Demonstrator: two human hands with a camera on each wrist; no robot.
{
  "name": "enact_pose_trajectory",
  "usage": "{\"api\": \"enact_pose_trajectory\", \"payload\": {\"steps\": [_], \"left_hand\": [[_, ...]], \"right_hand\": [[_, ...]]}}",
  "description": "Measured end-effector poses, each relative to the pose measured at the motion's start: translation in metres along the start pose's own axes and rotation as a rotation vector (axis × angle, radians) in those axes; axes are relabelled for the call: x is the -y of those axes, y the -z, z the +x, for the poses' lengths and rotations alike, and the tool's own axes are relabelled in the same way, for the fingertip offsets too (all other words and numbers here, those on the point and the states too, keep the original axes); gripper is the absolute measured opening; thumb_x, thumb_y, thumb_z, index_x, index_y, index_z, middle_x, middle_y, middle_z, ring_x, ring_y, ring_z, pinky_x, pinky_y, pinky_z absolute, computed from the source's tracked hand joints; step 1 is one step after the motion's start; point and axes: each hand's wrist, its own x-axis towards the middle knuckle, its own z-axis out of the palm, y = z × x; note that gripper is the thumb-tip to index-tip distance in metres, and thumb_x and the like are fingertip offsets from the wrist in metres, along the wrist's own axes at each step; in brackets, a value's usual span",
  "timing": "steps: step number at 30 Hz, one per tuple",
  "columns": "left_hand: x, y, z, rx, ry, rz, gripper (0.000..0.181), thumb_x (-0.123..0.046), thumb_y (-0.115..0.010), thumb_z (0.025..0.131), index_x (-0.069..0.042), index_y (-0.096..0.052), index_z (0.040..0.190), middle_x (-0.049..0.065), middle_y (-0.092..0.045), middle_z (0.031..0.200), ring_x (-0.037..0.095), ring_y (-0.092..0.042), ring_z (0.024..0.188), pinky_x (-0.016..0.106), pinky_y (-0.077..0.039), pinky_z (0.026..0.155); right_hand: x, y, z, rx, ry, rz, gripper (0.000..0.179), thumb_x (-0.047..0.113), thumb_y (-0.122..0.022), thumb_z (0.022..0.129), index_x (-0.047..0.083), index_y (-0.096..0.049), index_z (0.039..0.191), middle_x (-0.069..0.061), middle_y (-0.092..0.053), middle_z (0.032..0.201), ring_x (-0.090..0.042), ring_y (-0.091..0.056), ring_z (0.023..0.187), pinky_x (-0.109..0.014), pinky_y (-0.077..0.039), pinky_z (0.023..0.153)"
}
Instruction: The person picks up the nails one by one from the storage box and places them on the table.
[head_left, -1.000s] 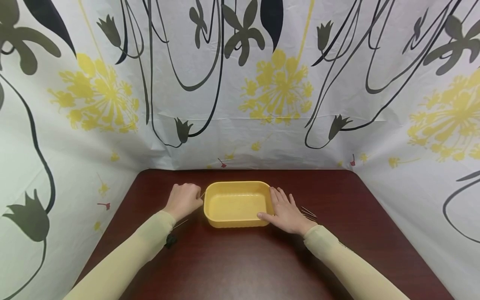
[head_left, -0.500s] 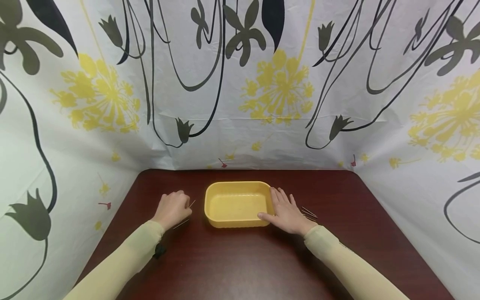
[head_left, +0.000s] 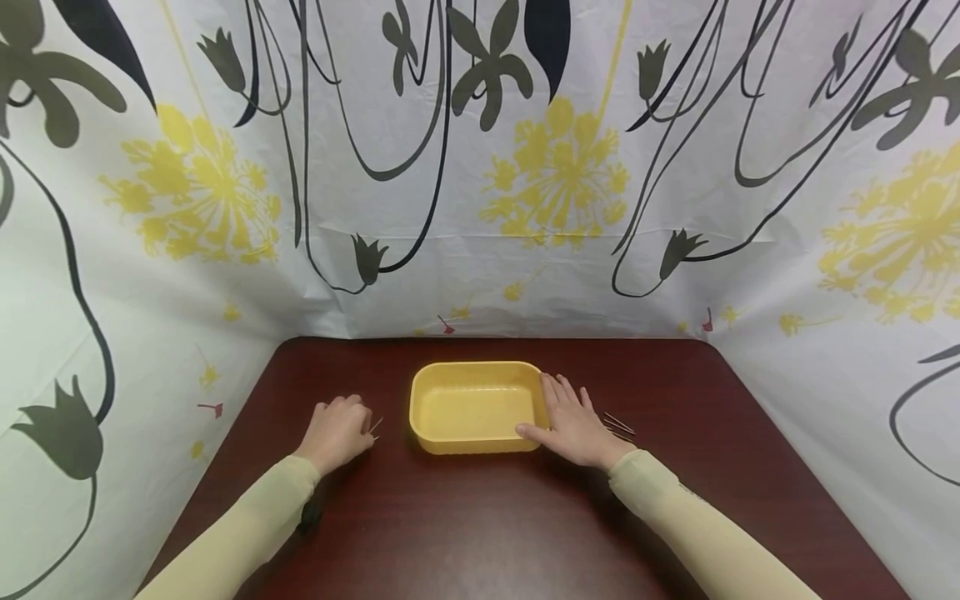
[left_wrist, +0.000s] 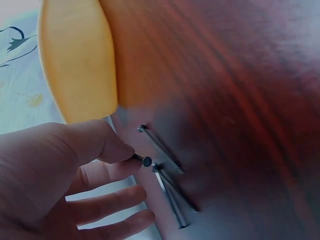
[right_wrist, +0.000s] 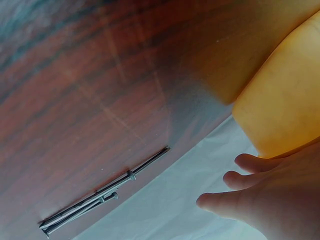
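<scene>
My left hand [head_left: 335, 433] is left of the yellow plastic tray [head_left: 480, 448], pinching a nail [left_wrist: 142, 159] between thumb and index finger, its head sticking out. The other fingers reach out loosely. On the table just beyond that nail lie more nails: one apart [left_wrist: 161, 149], and two crossed near their heads, one of them this nail [left_wrist: 181, 192]. My right hand [head_left: 573, 429] rests against the tray's right end, fingers straight and thumb over the rim. Inside, the tray shows only its bare bottom.
Several nails [right_wrist: 100, 197] lie bunched together on the table to the right of my right hand. The dark red-brown wooden table [head_left: 480, 517] ends at a patterned cloth [head_left: 480, 283], which hangs behind it and along both sides.
My left hand has moved left and nearer to me, away from the tray's left end, to the nails on the table. The right hand and the tray stay in place.
</scene>
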Motion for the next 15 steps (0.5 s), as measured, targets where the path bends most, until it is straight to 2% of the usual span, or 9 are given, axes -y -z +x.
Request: {"api": "enact_pose_trajectory", "payload": {"steps": [9,15], "left_hand": [[0.001,-0.013,-0.006,0.005,-0.025,0.099,0.024,-0.018,-0.079,0.078,-0.021,-0.059,0.066,0.000,-0.054,0.083,0.027,-0.056,0.081,0.059,-0.043,0.081],[0.001,-0.015,-0.008,-0.026,-0.030,0.097,0.023,-0.016,-0.076,0.077,-0.022,-0.057,0.065,0.000,-0.054,0.082,0.027,-0.056,0.079,0.059,-0.042,0.082]], "right_hand": [[-0.002,-0.001,-0.001,0.015,-0.005,-0.008,0.114,0.083,-0.043,0.087,0.001,-0.011,0.161,-0.017,-0.019,0.165,-0.035,-0.011,0.152,-0.068,-0.011,0.113],[-0.002,-0.002,-0.001,0.007,-0.003,-0.011,0.116,0.085,-0.041,0.086,0.001,-0.012,0.161,-0.016,-0.019,0.165,-0.035,-0.011,0.152,-0.067,-0.011,0.114]]}}
